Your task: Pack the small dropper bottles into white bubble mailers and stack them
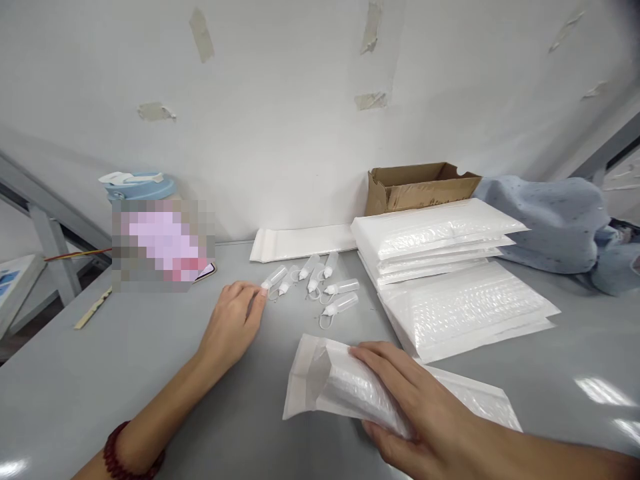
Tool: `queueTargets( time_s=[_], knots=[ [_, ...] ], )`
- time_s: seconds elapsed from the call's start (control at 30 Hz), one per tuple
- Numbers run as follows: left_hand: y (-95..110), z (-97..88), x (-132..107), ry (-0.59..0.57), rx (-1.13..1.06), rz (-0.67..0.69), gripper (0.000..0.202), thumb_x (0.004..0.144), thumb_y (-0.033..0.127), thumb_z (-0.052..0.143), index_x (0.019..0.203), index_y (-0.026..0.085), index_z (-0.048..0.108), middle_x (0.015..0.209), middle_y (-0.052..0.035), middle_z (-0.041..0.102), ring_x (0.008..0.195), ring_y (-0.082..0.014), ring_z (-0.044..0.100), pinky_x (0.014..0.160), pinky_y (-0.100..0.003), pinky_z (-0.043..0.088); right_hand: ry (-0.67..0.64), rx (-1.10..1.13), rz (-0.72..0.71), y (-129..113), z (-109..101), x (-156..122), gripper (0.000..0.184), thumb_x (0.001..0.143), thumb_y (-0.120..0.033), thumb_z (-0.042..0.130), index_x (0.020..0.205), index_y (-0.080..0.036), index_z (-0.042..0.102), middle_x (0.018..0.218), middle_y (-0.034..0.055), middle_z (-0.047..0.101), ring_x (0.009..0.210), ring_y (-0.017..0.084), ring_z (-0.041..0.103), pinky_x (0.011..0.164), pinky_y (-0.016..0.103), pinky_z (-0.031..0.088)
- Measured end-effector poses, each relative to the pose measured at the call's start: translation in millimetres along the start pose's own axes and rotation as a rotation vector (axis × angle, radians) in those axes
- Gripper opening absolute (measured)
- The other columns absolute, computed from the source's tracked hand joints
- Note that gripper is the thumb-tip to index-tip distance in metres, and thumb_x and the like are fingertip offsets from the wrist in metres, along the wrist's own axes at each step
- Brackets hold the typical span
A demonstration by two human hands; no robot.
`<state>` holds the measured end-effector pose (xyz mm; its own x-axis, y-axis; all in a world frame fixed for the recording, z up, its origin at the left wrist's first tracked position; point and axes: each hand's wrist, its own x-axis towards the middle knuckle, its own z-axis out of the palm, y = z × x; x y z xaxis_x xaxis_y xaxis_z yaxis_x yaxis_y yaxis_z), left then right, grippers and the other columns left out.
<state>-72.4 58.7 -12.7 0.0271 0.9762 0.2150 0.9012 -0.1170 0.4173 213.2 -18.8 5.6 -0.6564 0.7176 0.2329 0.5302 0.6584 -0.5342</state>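
Observation:
My right hand [415,400] grips a white bubble mailer [350,380] around its middle. The mailer's open end faces left and gapes, with the flap folded out. My left hand [235,313] is at the left end of a group of small clear dropper bottles [341,304] with white caps. Its thumb and fingers are drawn together at the white tip of the leftmost dropper bottle [277,276]. Several other bottles lie loosely on the grey table, some with cap loops showing. A dark red bead bracelet circles my left wrist.
Stacked bubble mailers [440,230] stand at the right, others [470,307] in front of them. One flat mailer [300,243] lies along the wall. Behind are a cardboard box [425,190] and blue-grey cloth [545,220]. A blue lidded container [140,187] and blurred pink item [163,243] stand left.

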Motion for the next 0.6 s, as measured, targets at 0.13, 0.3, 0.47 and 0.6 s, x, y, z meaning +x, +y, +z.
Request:
queueTargets(
  time_s=[0.13, 0.3, 0.47, 0.6],
  knots=[
    [-2, -5.4, 2, 0.012, 0.006, -0.079, 0.026, 0.08, 0.036, 0.043, 0.074, 0.018, 0.06, 0.084, -0.0079, 0.063, 0.084, -0.0257, 0.056, 0.076, -0.037, 0.043, 0.021, -0.023, -0.01, -1, -1, 2, 0.063, 0.077, -0.014, 0.058, 0.134, -0.009, 0.034, 0.127, 0.0175, 0.052, 0.115, 0.023, 0.053, 0.094, 0.031, 0.049],
    [0, -14.5, 2, 0.026, -0.087, -0.202, 0.02, 0.074, 0.036, 0.049, 0.077, 0.02, 0.06, 0.07, -0.0023, 0.061, 0.067, -0.0206, 0.057, 0.063, -0.031, 0.042, 0.033, -0.05, -0.021, -1, -1, 1, 0.063, 0.076, -0.015, 0.058, 0.134, -0.007, 0.033, 0.126, 0.0179, 0.053, 0.116, 0.022, 0.053, 0.094, 0.028, 0.049],
    [-9, -36.3, 3, -0.024, -0.513, -0.305, 0.03, 0.071, 0.046, 0.063, 0.085, 0.019, 0.066, 0.069, -0.0003, 0.059, 0.065, -0.015, 0.053, 0.061, -0.025, 0.043, 0.052, -0.066, 0.002, -1, -3, -1, 0.063, 0.078, -0.016, 0.056, 0.135, -0.008, 0.031, 0.127, 0.0177, 0.052, 0.116, 0.022, 0.053, 0.094, 0.029, 0.049],
    [-12, -49.2, -1, -0.145, -0.987, -0.255, 0.019, 0.07, 0.037, 0.072, 0.077, 0.02, 0.069, 0.067, 0.0009, 0.056, 0.063, -0.0107, 0.048, 0.057, -0.019, 0.043, 0.057, -0.063, 0.029, 0, -2, -1, 0.062, 0.079, -0.016, 0.055, 0.135, -0.011, 0.029, 0.127, 0.0168, 0.051, 0.114, 0.022, 0.054, 0.092, 0.031, 0.051]
  ],
)
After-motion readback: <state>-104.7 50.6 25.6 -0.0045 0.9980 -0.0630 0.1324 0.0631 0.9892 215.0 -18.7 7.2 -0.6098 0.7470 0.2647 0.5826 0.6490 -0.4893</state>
